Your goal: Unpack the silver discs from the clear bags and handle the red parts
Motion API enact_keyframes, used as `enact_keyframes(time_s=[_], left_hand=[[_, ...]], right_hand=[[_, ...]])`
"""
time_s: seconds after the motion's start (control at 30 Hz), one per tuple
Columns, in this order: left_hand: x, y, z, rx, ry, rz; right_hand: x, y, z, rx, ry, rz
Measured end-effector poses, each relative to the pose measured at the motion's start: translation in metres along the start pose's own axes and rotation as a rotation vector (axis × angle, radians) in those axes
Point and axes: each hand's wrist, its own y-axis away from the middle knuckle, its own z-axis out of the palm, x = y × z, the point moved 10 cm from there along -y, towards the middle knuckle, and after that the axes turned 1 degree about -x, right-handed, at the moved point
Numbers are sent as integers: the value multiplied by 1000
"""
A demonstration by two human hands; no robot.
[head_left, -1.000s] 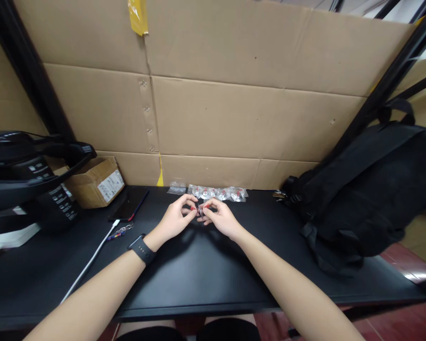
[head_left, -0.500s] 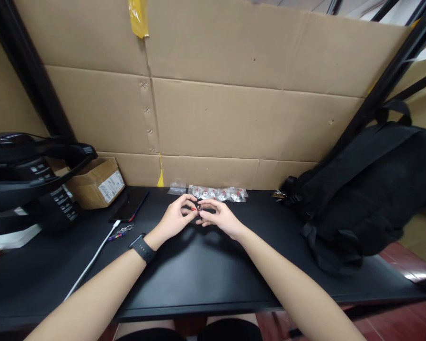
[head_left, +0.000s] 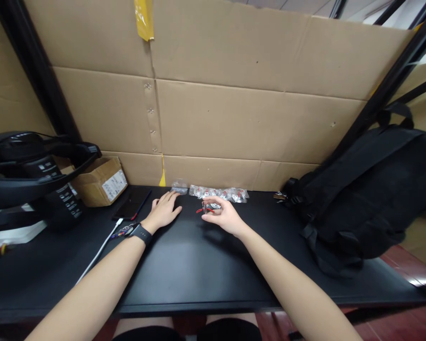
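Note:
Between the thumb and fingers of my right hand [head_left: 220, 215] is a small thin dark piece with red cord [head_left: 199, 210] sticking out on both sides; its exact kind is too small to tell. My left hand [head_left: 163, 210], with a black watch at the wrist, is open and palm down, fingers stretched toward an empty-looking clear plastic bag [head_left: 179, 185]. Whether the fingertips touch that bag I cannot tell. Just beyond my right hand lies a row of small clear packets [head_left: 234, 194] with red bits inside.
On the left of the black table [head_left: 184, 274] are a phone [head_left: 128, 203] with a pen, a keyring [head_left: 122, 232], a white cable [head_left: 101, 248], a small cardboard box [head_left: 102, 182] and a black bottle [head_left: 62, 199]. A black backpack [head_left: 372, 189] stands right. Cardboard [head_left: 213, 118] walls the back.
My left hand has let go of the small piece and moved left toward the clear bag, its fingers opening. My right hand keeps the piece, and more red cord shows.

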Motion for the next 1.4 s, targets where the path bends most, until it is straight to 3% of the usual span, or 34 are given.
enact_keyframes(time_s=[0.13, 0.37, 0.5, 0.73, 0.93, 1.17, 1.4], left_hand=[[-1, -1, 13, -69, -10, -6], [9, 0, 6, -41, -33, 36], [20, 4, 3, -35, -57, 57], [19, 8, 5, -99, -88, 2], [50, 19, -3, -188, 66, 205], [93, 45, 4, -440, 55, 348], [117, 55, 0, -424, 64, 423]], right_hand=[[-9, 0, -4, 22, 118, -76], [-31, 4, -5, 34, 378, -238], [-35, 5, -4, 12, 428, -275], [-44, 7, -3, 3, 522, -324], [-47, 8, -4, -13, 599, -338], [-45, 9, -4, -89, 658, -295], [-48, 14, 1, -188, 719, -319]])
